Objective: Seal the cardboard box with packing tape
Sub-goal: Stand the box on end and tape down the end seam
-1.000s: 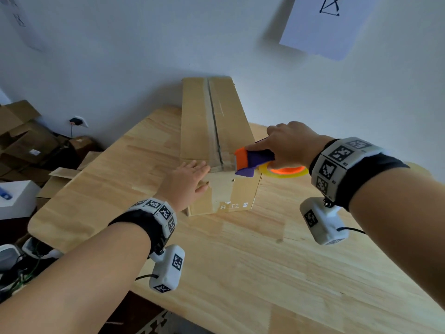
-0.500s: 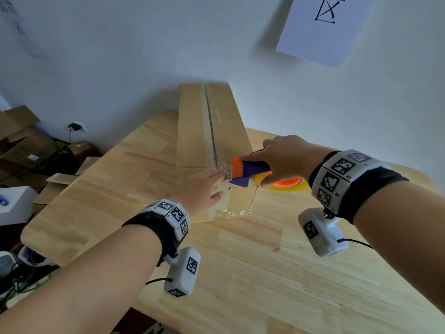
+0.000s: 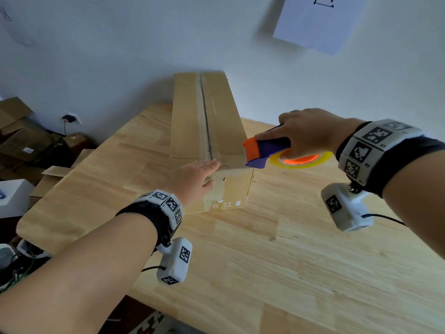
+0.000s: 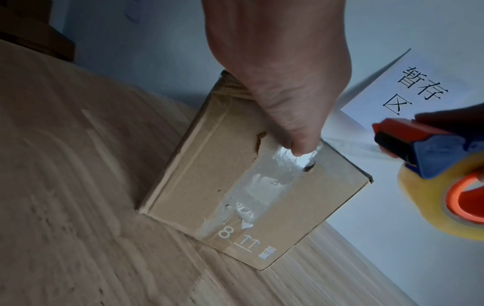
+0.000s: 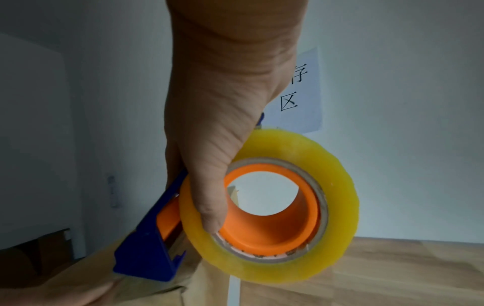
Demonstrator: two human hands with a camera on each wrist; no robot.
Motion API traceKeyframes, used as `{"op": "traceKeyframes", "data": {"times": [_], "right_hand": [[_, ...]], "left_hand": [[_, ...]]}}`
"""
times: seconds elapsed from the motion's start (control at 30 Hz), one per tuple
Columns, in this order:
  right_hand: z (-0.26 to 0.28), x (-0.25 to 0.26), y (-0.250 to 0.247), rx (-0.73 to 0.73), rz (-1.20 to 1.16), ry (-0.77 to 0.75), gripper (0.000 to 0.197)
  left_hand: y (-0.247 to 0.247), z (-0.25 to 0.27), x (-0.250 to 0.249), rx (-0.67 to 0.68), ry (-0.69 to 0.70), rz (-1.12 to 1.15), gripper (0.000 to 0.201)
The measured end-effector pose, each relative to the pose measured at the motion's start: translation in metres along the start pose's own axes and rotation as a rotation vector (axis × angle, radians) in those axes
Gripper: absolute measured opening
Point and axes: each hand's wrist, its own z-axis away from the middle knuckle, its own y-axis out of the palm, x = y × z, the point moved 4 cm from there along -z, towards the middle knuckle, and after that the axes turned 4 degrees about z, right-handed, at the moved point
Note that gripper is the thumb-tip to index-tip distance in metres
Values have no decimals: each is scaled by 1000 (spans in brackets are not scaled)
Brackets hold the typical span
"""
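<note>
A long cardboard box [image 3: 187, 121] lies on the wooden table [image 3: 289, 261], its near end [image 4: 261, 196] facing me and clear tape [image 4: 264, 182] running down it. My left hand [image 3: 204, 169] lies flat on the box's near top edge at the seam, and the thumb [image 4: 301, 145] presses the tape onto the end face. My right hand [image 3: 303, 133] grips the orange and blue tape dispenser [image 3: 260, 150] with its yellow roll [image 5: 335, 186], held just off the box's near right corner. A strip of tape stretches from the box edge to the dispenser [image 4: 419, 149].
Cardboard boxes [image 3: 21, 141] are piled on the floor at the left, next to a white box [image 3: 12, 198]. A printed paper sheet [image 3: 320, 22] hangs on the wall above. The box's far end reaches the wall. The table's left edge [image 3: 31, 227] is near my left forearm.
My left hand slid right along the box's near edge onto the seam. The right hand drew the dispenser off the seam to the right, past the box corner.
</note>
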Motion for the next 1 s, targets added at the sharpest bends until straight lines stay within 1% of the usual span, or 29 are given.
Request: {"op": "traceKeyframes", "data": {"times": [0.1,0.3,0.5,0.6,0.67,0.73,0.8,0.87,1.0], "right_hand": [[6,-8,10,11,3,41,65],[6,-3,38,16,-20,42,65],[4,-4,53,8,-37,49,66],[5,-5,57,11,-42,67,67],[5,-4,57,13,-41,74,67],[4,-3,56,9,-22,68,66],[5,-3,54,2,-2,60,66],[7,-3,56,-7,3,70,65],[11,-2,60,-45,-2,68,65]], "left_hand": [[0,-2,-1,13,-11,-26,50],[8,-4,3,7,-37,-45,50],[6,-3,-1,41,-20,-88,51],[2,-4,-10,59,-17,-186,53],[2,-7,-22,59,11,-292,56],[8,-13,-38,75,48,-342,61],[20,-24,-55,105,48,-336,65],[29,-35,-62,105,12,-302,69],[31,-36,-57,86,20,-285,67]]}}
